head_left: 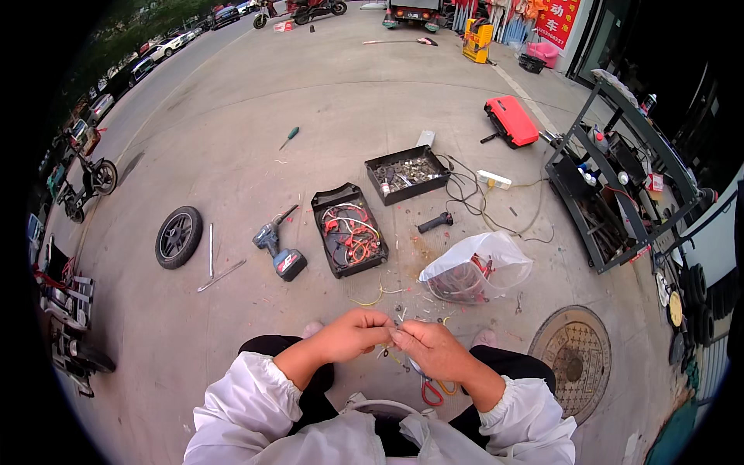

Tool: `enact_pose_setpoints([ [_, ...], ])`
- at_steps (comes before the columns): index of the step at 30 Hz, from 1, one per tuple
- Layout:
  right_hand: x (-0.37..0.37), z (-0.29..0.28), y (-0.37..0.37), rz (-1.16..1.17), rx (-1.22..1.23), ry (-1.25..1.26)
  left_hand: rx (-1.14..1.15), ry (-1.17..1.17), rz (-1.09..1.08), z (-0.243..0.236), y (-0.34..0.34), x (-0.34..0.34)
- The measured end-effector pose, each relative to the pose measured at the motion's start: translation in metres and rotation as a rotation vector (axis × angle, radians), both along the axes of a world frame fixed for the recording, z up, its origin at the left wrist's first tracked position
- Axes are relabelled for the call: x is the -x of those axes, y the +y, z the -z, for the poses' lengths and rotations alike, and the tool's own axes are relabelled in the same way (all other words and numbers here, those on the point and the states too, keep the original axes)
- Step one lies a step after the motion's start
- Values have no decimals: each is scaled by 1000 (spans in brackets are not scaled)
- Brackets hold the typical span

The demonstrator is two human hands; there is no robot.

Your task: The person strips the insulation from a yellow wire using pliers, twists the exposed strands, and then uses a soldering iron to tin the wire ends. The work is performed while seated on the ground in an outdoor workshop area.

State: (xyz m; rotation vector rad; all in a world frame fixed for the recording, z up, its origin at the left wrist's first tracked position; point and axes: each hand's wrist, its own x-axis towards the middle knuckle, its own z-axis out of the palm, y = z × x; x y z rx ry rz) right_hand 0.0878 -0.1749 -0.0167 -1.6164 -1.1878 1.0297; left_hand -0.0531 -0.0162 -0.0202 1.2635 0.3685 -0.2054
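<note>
My left hand (358, 335) and my right hand (434, 349) meet fingertip to fingertip in front of my knees. Both are closed in a pinch, and what sits between the fingers is too small and covered to name. Short pale and yellow strands show around the fingertips. Just below my right hand is a red loop (432, 394) beside a yellow one; I cannot tell if they are tool handles or wires. Beyond my hands lie a black tray of red, white and orange wires (353, 232) and an open clear plastic bag (496, 260) with wires inside.
A cordless impact driver (280, 254), a small wheel (179, 237) and two metal bars lie left. Farther out are a black parts tray (408, 190), a screwdriver (290, 137) and a red case (511, 121). A tool cart (620, 186) and manhole cover (572, 364) are right.
</note>
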Motion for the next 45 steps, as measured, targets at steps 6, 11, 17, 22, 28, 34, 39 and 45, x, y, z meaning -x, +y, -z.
enact_pose_setpoints([
  [6,-6,-32,-5,-12,0,505,345,-19,-2,-25,-6,0],
  [11,-1,-33,1,210,-226,1033,488,-101,-211,-29,-17,-28],
  [17,-4,-41,15,476,-361,1076,679,-112,-370,-29,-21,-63],
  [22,-15,-38,7,545,-407,1011,685,-158,-382,-25,-34,-82],
  [28,-13,-56,7,551,-438,987,739,-324,-345,-20,-36,-80],
  [34,-29,-43,-9,501,-491,979,639,-311,-320,-34,-49,-90],
  [39,-47,-51,-9,377,-257,707,464,-379,-271,-34,-26,-72],
  [45,-40,-27,-15,311,-260,246,252,-279,-207,-31,-28,-58],
])
